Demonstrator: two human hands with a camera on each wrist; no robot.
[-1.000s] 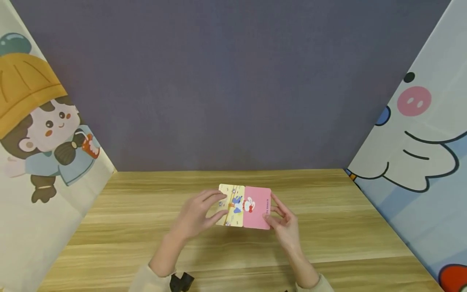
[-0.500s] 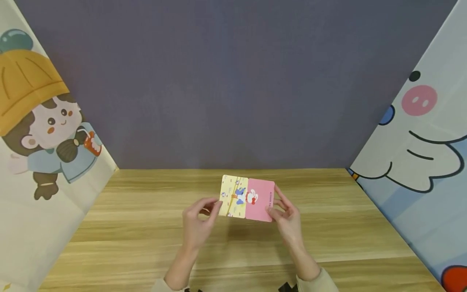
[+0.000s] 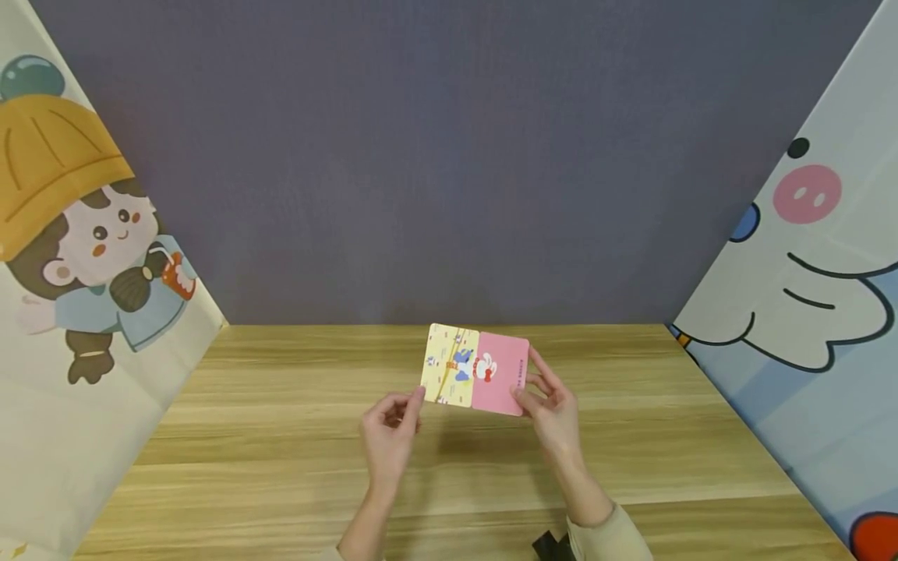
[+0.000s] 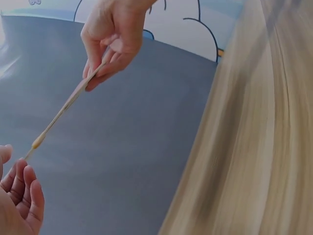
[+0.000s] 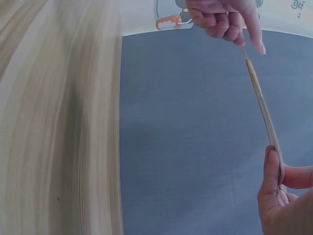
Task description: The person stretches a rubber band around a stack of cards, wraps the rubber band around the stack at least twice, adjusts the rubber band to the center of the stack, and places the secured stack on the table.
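Shifted off the yellow panel (image 3: pixel 436 380) since a second ago, the left hand (image 3: pixel 390 436) curls its fingers at that panel's lower left corner — pinching or not, I cannot tell. Rightward, the flat, round-cornered booklet's (image 3: pixel 476 370) pink end (image 3: pixel 501 396) is pinched by the right hand (image 3: pixel 556 425), above the wood-grained table (image 3: pixel 281 405).

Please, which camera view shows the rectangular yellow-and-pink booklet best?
The head view, because a printed side of the rectangular yellow-and-pink booklet faces that camera. Both wrist views show it nearly edge-on, as a thin strip.
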